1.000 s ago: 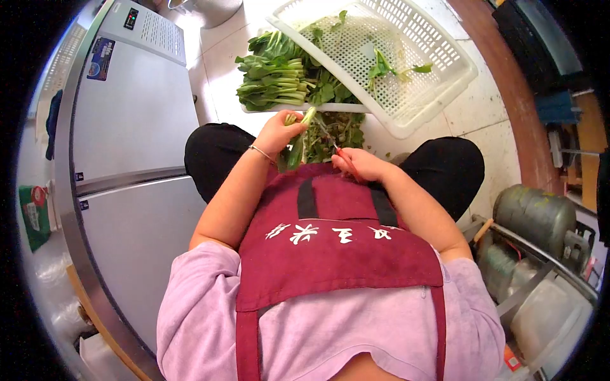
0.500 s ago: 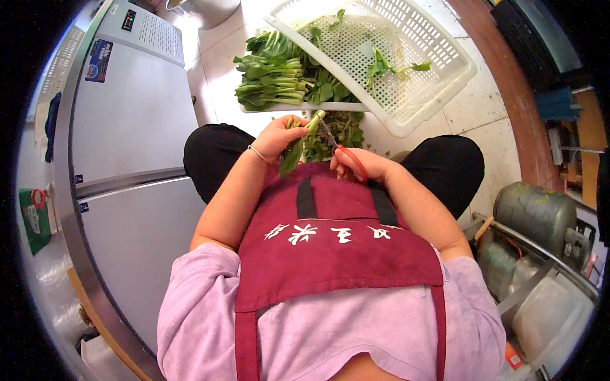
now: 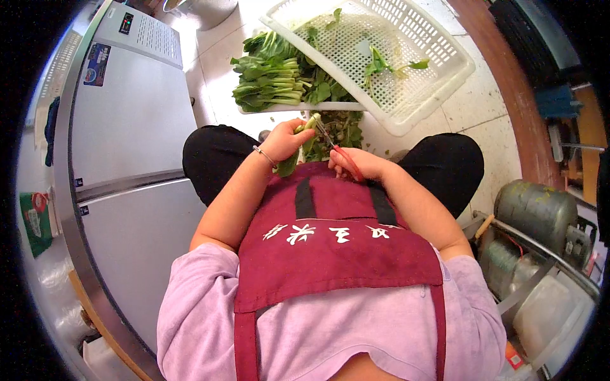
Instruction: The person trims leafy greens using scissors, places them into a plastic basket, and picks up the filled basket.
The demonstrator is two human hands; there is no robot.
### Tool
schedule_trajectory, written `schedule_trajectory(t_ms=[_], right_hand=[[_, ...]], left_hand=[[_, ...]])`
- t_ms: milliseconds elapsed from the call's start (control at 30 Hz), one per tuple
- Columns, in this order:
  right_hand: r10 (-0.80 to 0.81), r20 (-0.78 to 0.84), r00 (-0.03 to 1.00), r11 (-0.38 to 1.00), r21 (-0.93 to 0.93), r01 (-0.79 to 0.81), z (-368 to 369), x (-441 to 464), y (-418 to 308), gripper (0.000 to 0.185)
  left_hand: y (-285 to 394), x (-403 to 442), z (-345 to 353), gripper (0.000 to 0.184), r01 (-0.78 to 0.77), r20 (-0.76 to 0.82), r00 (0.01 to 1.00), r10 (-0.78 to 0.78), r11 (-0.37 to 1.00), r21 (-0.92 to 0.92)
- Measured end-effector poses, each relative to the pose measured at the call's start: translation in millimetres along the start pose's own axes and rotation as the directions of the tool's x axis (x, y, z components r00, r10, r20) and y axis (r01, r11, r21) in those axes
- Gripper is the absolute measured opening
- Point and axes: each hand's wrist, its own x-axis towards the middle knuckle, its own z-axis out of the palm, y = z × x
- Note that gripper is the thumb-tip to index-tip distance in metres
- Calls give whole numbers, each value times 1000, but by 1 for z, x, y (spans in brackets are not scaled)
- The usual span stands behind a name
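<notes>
My left hand (image 3: 289, 141) is closed around a leafy green vegetable (image 3: 287, 167). Its pale stem end sticks up past my fingertips, and a leaf hangs below the palm. My right hand (image 3: 351, 166) grips a pair of scissors (image 3: 342, 155) by the red handles. The blades point up and left beside the stem end; whether they touch it I cannot tell. Beyond my hands, leafy scraps (image 3: 346, 127) lie low between my knees. Bunched greens (image 3: 270, 79) are stacked in a white tray (image 3: 286, 108) just past them.
A white perforated basket (image 3: 399, 129) rests tilted over the tray's right side, with a few loose leaves inside. To the left stands a grey refrigerator (image 3: 136, 127). A metal pot (image 3: 213, 14) is at the top. On the right are a gas cylinder (image 3: 530, 213) and a metal rack.
My left fingers have closed further over the vegetable, and the hand has moved slightly right. Leaves that hung by its fingers are now mostly covered. The scissors have barely moved.
</notes>
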Motion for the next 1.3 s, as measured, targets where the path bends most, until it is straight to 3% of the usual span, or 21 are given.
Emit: schedule_trajectory(t_ms=[167,400,467,500,567,733,800,867,900,1000,1067,1133,1233,1267,1300], right_hand=[[10,5,1000,998,62,-10,1,0,2,63],[101,-4,995,991,84,-100,0,3,7,67],[118,-18,993,992,41,-117,0,6,13,68],[134,-32,991,991,-2,-134,0,7,13,68],[144,-44,989,989,-33,-145,0,5,14,68],[158,-171,973,960,-203,-192,4,7,12,59],[109,-297,949,844,-476,-246,2,5,7,60],[169,-310,936,837,-457,-302,-1,4,-1,60],[164,-310,936,834,-464,-300,-1,2,-4,59],[156,-295,943,836,-469,-284,-1,1,-4,57],[168,-209,963,840,-481,-251,-1,-2,-12,61],[166,-223,960,827,-499,-259,-1,4,-6,62],[131,-241,962,824,-513,-241,-2,7,-4,56],[124,-249,960,818,-522,-241,-3,8,-3,56],[117,-257,959,812,-532,-241,-3,8,-6,55]], left_hand=[[-1,2,-4,31,-17,159,987,9,999,49],[-17,7,-1,32,1,219,976,-10,999,41],[-23,7,2,31,116,263,962,-80,985,-127],[-21,6,2,31,116,263,962,-79,985,-127],[-18,4,2,30,306,370,907,-202,919,-247],[-31,11,-2,30,226,323,936,-142,944,-242],[-20,7,-10,30,187,274,954,-124,958,-218],[2,-2,-23,28,259,231,959,-165,841,-474],[4,-2,-31,25,177,163,980,-113,865,-470],[1,15,-75,29,40,22,999,-37,990,-134],[20,22,-106,31,-59,-107,992,70,993,103],[37,35,-139,33,-110,-173,968,181,929,355],[89,32,-162,29,-117,-193,901,389,646,755],[88,43,-167,26,-161,-179,859,480,585,795],[94,49,-168,25,-135,-173,880,442,583,801]])
